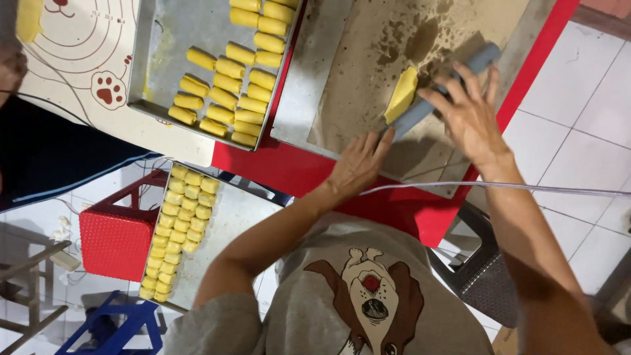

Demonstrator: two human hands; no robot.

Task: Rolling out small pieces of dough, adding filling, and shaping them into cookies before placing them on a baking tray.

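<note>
My right hand grips a grey-blue rolling pin that lies slantwise over a brown-stained sheet on the red table. A flat piece of yellow dough sits against the pin's left side. Flat on the sheet's near edge, just below the pin's lower end, rests my left hand, fingers together.
A metal tray with several yellow dough rolls sits left of the sheet. A second tray of rolls rests lower, on a red stool. A white baking mat lies far left. White tiled floor runs along the right.
</note>
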